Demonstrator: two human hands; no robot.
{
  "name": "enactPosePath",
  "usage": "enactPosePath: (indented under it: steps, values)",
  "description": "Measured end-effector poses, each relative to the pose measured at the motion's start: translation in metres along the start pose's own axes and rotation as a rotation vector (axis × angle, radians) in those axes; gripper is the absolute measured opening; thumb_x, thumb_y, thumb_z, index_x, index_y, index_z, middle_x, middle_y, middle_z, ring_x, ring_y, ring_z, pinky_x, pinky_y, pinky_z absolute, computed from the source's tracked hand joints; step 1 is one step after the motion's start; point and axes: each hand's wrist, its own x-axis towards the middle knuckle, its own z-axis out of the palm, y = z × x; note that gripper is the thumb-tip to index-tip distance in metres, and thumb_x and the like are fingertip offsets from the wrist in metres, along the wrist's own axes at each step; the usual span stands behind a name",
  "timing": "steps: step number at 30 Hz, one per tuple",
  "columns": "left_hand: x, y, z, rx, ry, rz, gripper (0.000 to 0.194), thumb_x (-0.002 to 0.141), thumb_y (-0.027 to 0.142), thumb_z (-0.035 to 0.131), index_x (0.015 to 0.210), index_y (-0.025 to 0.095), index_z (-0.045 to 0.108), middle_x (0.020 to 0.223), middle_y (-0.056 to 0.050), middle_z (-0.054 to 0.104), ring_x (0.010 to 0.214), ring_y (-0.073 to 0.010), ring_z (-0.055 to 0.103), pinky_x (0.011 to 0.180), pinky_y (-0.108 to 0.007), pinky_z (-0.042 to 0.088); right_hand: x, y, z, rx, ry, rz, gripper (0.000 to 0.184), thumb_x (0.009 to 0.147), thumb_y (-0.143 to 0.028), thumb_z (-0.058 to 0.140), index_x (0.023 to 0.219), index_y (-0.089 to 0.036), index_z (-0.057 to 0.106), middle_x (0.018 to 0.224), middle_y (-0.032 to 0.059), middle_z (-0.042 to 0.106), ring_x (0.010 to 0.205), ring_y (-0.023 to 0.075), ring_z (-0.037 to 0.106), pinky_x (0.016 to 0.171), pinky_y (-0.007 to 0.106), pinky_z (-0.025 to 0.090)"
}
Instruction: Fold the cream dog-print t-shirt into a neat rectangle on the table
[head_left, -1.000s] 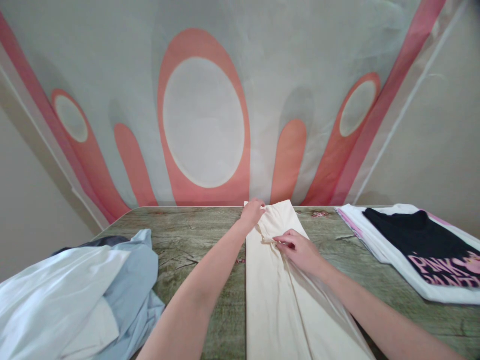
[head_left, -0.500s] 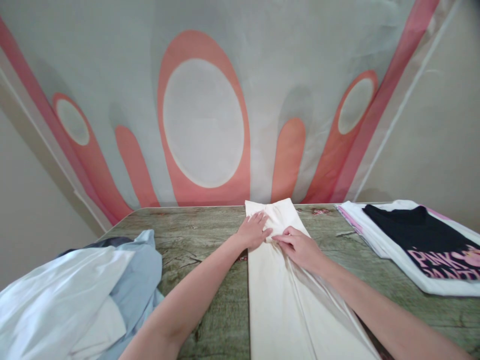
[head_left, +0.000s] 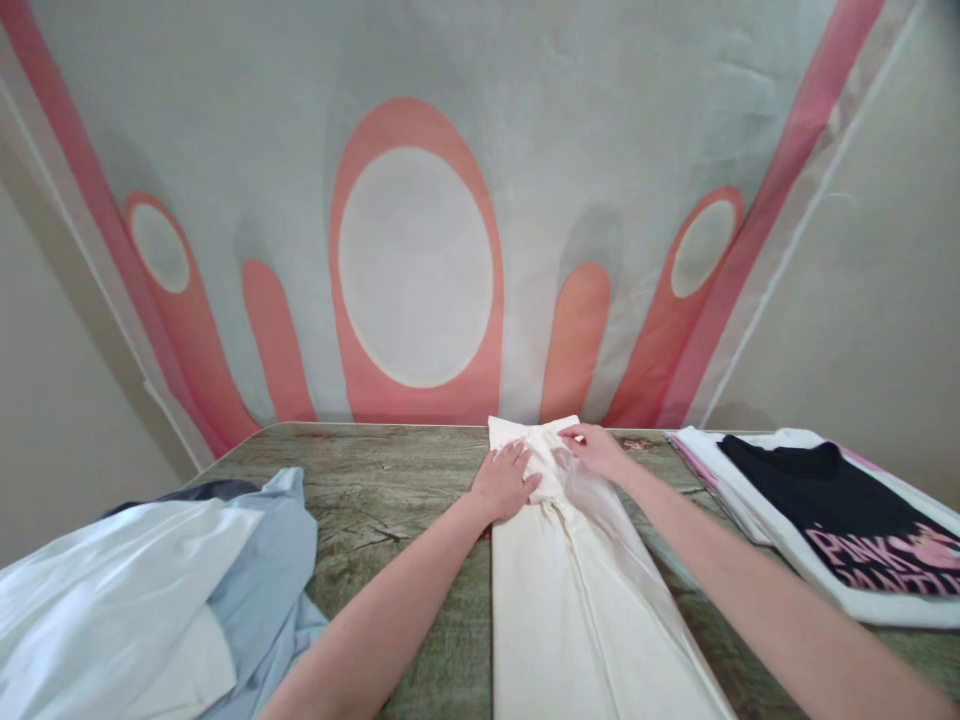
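Note:
A pair of cream trousers (head_left: 547,620) lies lengthwise on the wood-patterned table, its gathered waist end at the far edge and its legs running toward me. My left hand (head_left: 502,482) presses flat on the left side near the waist, fingers stretched out and thumb apart. At the upper right corner of the waist, my right hand (head_left: 594,447) pinches the cloth between thumb and fingers. The fabric is creased between the two hands, and a loose fold slants down along the right side.
On the left is a loose heap of white (head_left: 120,590) and light blue clothes (head_left: 274,560), with something dark behind. To the right lies a stack of folded shirts, a black printed one (head_left: 817,490) on top. A patterned backdrop (head_left: 525,330) rises behind the table (head_left: 360,480).
My right hand has moved away from me and slightly right, up to the waist corner, pulling the cloth there. My left hand stays on the trousers. The view has tilted slightly up.

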Motion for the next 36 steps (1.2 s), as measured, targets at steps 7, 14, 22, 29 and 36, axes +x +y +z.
enactPosePath:
  steps: [7, 14, 22, 29, 36]
  values:
    - [0.0, -0.002, 0.003, 0.021, 0.014, -0.009, 0.053, 0.091, 0.047, 0.022, 0.136, 0.019, 0.031, 0.144, -0.009, 0.026, 0.132, -0.0232, 0.021, 0.105, -0.043, 0.02, 0.061, 0.016, 0.03, -0.088, 0.039, 0.018, 0.022, 0.073, -0.011, 0.053, 0.088, -0.014, 0.068, 0.099, 0.0098, 0.066, 0.097, 0.0188, 0.058, 0.088, 0.029, 0.04]
    - [0.001, -0.004, 0.007, -0.02, 0.034, -0.009, 0.055, 0.091, 0.049, 0.023, 0.135, 0.018, 0.032, 0.144, -0.008, 0.027, 0.132, -0.0238, 0.021, 0.106, -0.042, 0.019, 0.064, 0.027, 0.035, -0.095, 0.019, 0.035, 0.012, 0.074, -0.02, 0.055, 0.075, -0.015, 0.065, 0.081, 0.0057, 0.066, 0.079, 0.0149, 0.059, 0.074, 0.024, 0.042]
    - [0.0, -0.002, 0.005, -0.024, 0.011, -0.017, 0.056, 0.091, 0.049, 0.022, 0.136, 0.016, 0.032, 0.144, -0.009, 0.026, 0.132, -0.0237, 0.021, 0.106, -0.042, 0.018, 0.068, 0.051, 0.02, -0.051, 0.038, 0.096, 0.016, 0.073, -0.019, 0.051, 0.083, -0.013, 0.062, 0.071, 0.0036, 0.064, 0.063, 0.0139, 0.056, 0.059, 0.024, 0.042]
    - [0.0, -0.001, 0.005, 0.0, -0.013, -0.041, 0.062, 0.09, 0.051, 0.018, 0.137, 0.012, 0.029, 0.145, -0.011, 0.022, 0.133, -0.0258, 0.018, 0.106, -0.042, 0.017, 0.069, 0.062, 0.028, 0.011, 0.064, 0.072, 0.013, 0.068, -0.017, 0.056, 0.079, -0.016, 0.064, 0.082, 0.004, 0.065, 0.077, 0.0161, 0.058, 0.074, 0.027, 0.043]
    - [0.0, 0.0, 0.003, 0.005, -0.013, -0.054, 0.061, 0.09, 0.05, 0.018, 0.137, 0.013, 0.03, 0.145, -0.01, 0.023, 0.133, -0.0256, 0.018, 0.106, -0.042, 0.016, 0.064, 0.079, 0.017, 0.166, 0.033, 0.1, 0.034, 0.077, -0.01, 0.041, 0.107, -0.016, 0.057, 0.092, 0.0055, 0.067, 0.06, 0.0111, 0.059, 0.059, 0.025, 0.048]
